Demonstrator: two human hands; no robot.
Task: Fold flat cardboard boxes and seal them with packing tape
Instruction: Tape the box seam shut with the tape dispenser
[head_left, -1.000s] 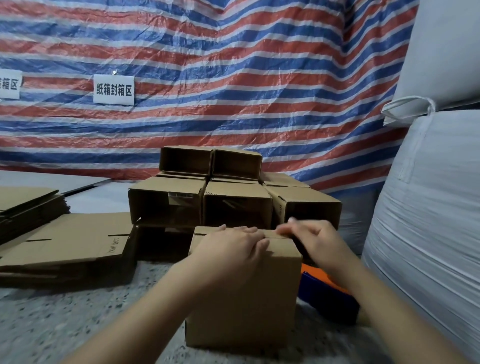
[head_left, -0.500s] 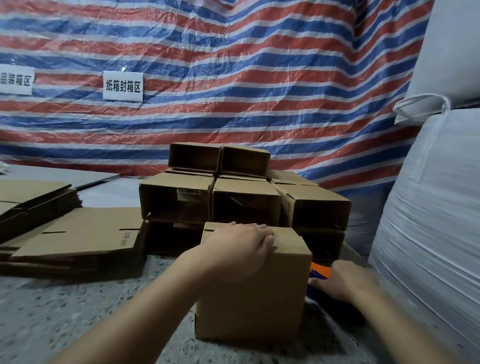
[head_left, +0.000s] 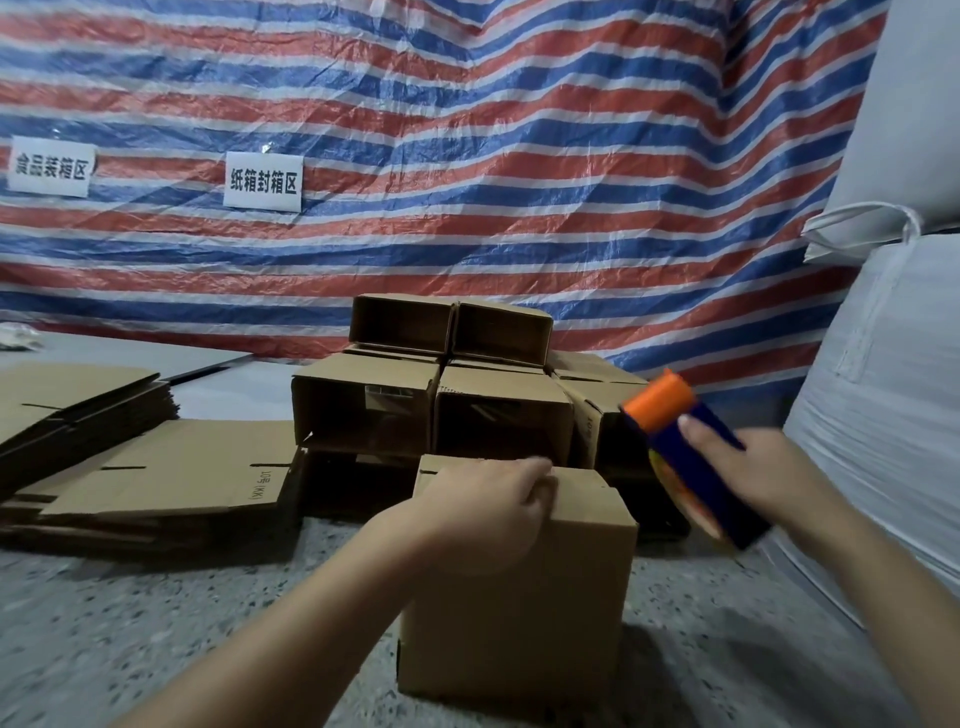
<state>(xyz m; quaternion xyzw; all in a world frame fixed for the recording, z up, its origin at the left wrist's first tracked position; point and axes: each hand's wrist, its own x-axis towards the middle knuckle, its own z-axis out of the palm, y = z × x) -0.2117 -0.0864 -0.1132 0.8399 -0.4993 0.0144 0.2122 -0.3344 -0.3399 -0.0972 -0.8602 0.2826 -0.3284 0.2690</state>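
A folded cardboard box (head_left: 519, 613) stands upright on the speckled floor in front of me. My left hand (head_left: 483, 514) presses down on its closed top flaps, fingers lying across the top. To the right of the box, lifted above the floor, my right hand (head_left: 769, 467) grips a blue and orange tape dispenser (head_left: 691, 457), its orange end pointing up and away from me.
Several folded open boxes (head_left: 441, 405) are stacked right behind the one I hold. Flat cardboard blanks (head_left: 171, 473) lie in piles at left. Large white sacks (head_left: 883, 405) fill the right side. A striped tarp (head_left: 467, 156) hangs behind.
My right hand left the box top, reached down to the floor at right, and has come up holding the tape dispenser. My left hand stayed on the box.
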